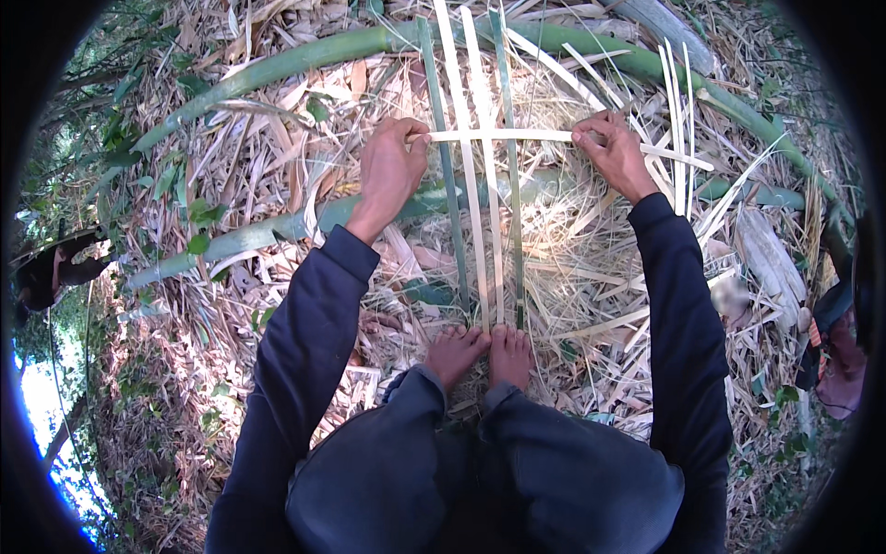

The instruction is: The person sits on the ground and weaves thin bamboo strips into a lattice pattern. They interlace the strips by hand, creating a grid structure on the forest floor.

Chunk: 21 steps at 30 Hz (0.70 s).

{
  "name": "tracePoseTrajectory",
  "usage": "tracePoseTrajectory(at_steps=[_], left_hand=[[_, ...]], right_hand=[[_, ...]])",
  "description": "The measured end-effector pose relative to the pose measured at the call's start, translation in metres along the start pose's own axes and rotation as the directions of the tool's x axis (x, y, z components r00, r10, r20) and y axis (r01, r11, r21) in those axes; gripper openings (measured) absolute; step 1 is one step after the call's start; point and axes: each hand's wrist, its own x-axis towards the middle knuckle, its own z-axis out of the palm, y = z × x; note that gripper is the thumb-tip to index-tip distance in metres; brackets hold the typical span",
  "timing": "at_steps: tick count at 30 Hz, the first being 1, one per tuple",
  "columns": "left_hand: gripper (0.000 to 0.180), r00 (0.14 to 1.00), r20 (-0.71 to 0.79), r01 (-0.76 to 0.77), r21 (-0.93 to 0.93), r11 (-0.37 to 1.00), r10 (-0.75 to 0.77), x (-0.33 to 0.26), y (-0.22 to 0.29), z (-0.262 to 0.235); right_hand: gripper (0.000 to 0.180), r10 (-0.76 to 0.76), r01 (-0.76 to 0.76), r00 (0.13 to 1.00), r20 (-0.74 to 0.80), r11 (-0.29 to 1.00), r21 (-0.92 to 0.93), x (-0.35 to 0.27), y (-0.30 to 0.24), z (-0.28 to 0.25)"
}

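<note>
A pale bamboo strip [535, 135] stretches crosswise between my hands. My left hand [392, 166] pinches its left end between thumb and fingers. My right hand [611, 152] pinches it farther along, and a tail of strip sticks out to the right beyond the fingers. Crossed by it are two pale lengthwise strips, one on the left [473, 198] and one on the right [494, 222], with a green strip [451, 198] and another green strip [514, 203] outside them. Which pass over or under, I cannot tell. Their near ends lie at my bare toes.
Green bamboo poles lie across the ground, one far and curved [305, 57], another [258, 238] under the lengthwise strips. Loose pale strips [678, 129] and shavings [591, 268] are at the right. A grey log piece [771, 263] lies farther right, near a partly visible person [840, 365].
</note>
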Motion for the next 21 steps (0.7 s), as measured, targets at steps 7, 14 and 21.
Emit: tracePoseTrajectory(at_steps=[7, 14, 21], left_hand=[[0.015, 0.986, 0.089, 0.145, -0.046, 0.988, -0.140, -0.060, 0.002, -0.002], [0.009, 0.971, 0.122, 0.225, -0.172, 0.959, -0.206, -0.094, 0.008, 0.002], [0.012, 0.978, 0.145, 0.167, -0.095, 0.981, -0.152, -0.124, 0.003, 0.004]], right_hand=[[0.014, 0.009, -0.013, 0.997, 0.078, 0.998, 0.056, -0.053, -0.005, 0.012], [0.015, 0.024, -0.028, 0.995, 0.095, 0.999, 0.041, -0.078, -0.008, 0.010], [0.011, -0.006, 0.011, 0.998, 0.060, 0.997, -0.073, -0.113, -0.026, 0.012]])
